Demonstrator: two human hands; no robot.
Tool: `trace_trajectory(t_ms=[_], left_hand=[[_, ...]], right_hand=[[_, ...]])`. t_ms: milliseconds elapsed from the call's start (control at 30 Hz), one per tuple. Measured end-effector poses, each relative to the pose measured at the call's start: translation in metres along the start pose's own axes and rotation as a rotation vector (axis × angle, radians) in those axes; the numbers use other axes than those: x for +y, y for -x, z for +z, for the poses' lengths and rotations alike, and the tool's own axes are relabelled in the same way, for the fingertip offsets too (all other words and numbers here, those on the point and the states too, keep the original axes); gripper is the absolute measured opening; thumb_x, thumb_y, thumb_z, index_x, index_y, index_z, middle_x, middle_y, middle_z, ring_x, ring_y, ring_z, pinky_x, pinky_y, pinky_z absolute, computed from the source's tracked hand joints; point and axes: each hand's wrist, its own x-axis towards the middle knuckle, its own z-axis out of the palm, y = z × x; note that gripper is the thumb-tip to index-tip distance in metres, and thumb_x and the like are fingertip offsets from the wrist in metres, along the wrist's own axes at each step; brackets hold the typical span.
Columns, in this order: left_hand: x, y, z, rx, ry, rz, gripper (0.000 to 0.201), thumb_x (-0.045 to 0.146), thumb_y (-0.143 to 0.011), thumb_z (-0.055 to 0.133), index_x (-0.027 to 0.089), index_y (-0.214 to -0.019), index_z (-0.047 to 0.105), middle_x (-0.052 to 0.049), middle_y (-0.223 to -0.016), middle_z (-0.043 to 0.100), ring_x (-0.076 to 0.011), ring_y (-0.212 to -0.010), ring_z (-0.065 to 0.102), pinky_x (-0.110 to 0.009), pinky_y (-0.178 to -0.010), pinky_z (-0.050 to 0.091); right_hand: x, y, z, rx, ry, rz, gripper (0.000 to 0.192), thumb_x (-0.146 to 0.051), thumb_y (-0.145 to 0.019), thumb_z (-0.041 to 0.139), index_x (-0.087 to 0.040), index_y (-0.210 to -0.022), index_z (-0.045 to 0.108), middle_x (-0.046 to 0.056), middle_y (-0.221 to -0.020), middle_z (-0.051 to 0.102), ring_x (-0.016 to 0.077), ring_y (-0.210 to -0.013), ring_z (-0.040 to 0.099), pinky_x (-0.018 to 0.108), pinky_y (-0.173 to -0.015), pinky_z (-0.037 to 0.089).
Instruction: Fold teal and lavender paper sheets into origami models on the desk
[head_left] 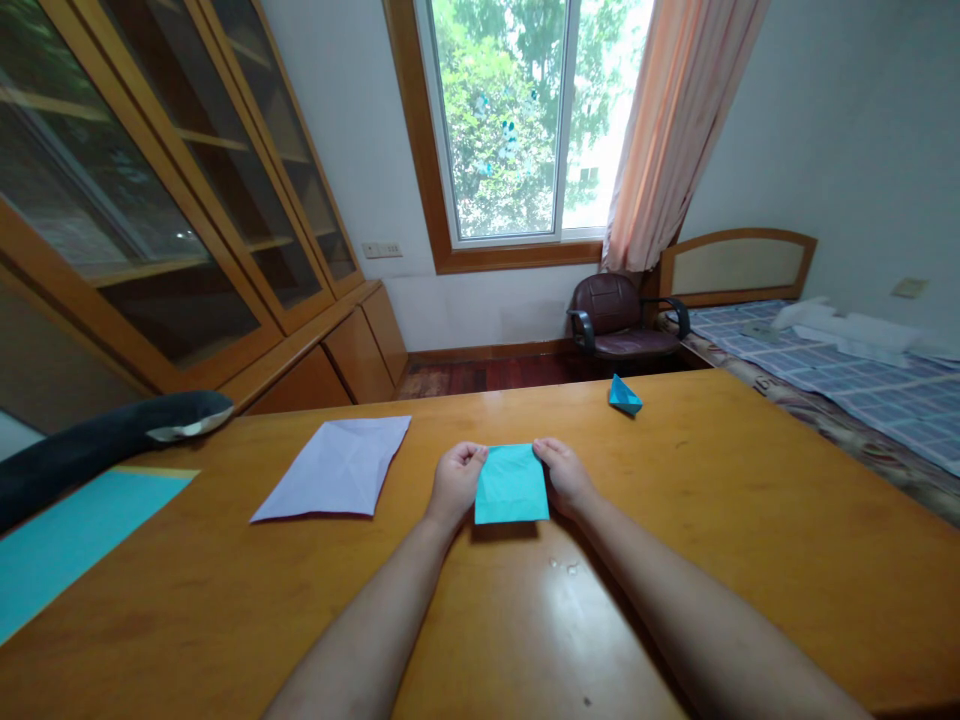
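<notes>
You work at a wide wooden table [750,520] with a glossy orange-brown top. At its far left edge lies a dark grey plush shark [105,440], and just below it a large turquoise sheet [67,540] lies flat, running off the left edge of the view. Further right a creased lavender paper [337,465] lies flat, well apart from your hands. Behind the table on the left stands a glass-fronted wooden cabinet [187,200]; a window [517,120] with a peach curtain [675,120] faces you, a dark red armchair [619,320] sits beneath it, and a bed [847,380] with a checked cover fills the right.

Your left hand [456,480] is curled, thumb and fingers pinching the upper left corner of the folded turquoise paper [511,485]. That paper sits at the table's centre, its near edge lifted slightly over a shadow. Your right hand [564,472] mirrors the left, closed in a pinch on the upper right corner. Both forearms reach straight forward. Beyond your right hand, apart from it, stands a small folded blue paper figure [624,396].
</notes>
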Motion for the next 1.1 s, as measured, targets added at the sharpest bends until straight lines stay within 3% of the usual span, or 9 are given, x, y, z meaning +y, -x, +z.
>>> trace_trajectory(t_ms=[333,467,633,800,933,1100], left_hand=[[-0.003,-0.003,-0.006,0.067,-0.022,0.031,0.03,0.044,-0.067,0.067,0.016,-0.06,0.057,0.004,-0.053,0.052,-0.0094,-0.05,0.043,-0.021,-0.049,0.035],[-0.004,-0.004,-0.008,0.052,0.014,-0.012,0.03,0.044,-0.065,0.069,0.015,-0.062,0.059,0.004,-0.055,0.054,-0.0093,-0.051,0.045,-0.021,-0.05,0.036],[-0.008,-0.005,-0.01,-0.092,0.092,-0.131,0.027,0.038,-0.06,0.073,0.014,-0.062,0.059,0.003,-0.056,0.057,-0.0094,-0.052,0.049,-0.021,-0.052,0.037],[-0.007,-0.007,-0.017,-0.209,0.104,-0.197,0.026,0.024,-0.052,0.078,0.014,-0.063,0.057,0.004,-0.057,0.059,-0.0084,-0.052,0.051,-0.019,-0.052,0.037],[-0.004,-0.008,-0.023,-0.393,0.14,-0.226,0.032,0.019,-0.048,0.081,0.014,-0.069,0.057,-0.004,-0.079,0.068,-0.0123,-0.065,0.059,-0.023,-0.062,0.044],[-0.002,-0.009,-0.028,-0.717,-0.061,-0.202,0.04,0.022,-0.053,0.081,0.013,-0.09,0.07,-0.008,-0.086,0.069,-0.0186,-0.077,0.062,-0.029,-0.07,0.046]], right_hand=[[0.0,0.004,-0.005,-0.235,0.083,0.151,0.033,-0.043,-0.061,0.075,-0.016,-0.067,0.059,-0.001,-0.055,0.058,0.0103,-0.049,0.048,0.025,-0.052,0.038],[0.0,0.003,-0.005,-0.253,0.098,0.155,0.032,-0.041,-0.058,0.077,-0.015,-0.067,0.06,-0.002,-0.055,0.057,0.0092,-0.048,0.046,0.023,-0.051,0.035],[-0.004,0.0,-0.008,-0.099,0.199,0.044,0.032,-0.043,-0.057,0.074,-0.016,-0.059,0.057,-0.004,-0.05,0.051,0.0084,-0.047,0.04,0.023,-0.049,0.03],[-0.008,-0.001,-0.01,-0.072,0.35,0.099,0.029,-0.04,-0.055,0.07,-0.017,-0.053,0.052,-0.006,-0.045,0.045,0.0076,-0.044,0.034,0.023,-0.046,0.024],[-0.009,0.003,-0.007,-0.124,0.469,0.16,0.026,-0.034,-0.057,0.067,-0.018,-0.051,0.048,-0.008,-0.042,0.039,0.0059,-0.041,0.029,0.023,-0.043,0.018],[-0.011,0.011,-0.001,-0.283,0.666,0.23,0.021,-0.026,-0.062,0.063,-0.018,-0.05,0.047,-0.009,-0.041,0.036,0.0047,-0.038,0.025,0.023,-0.041,0.014]])
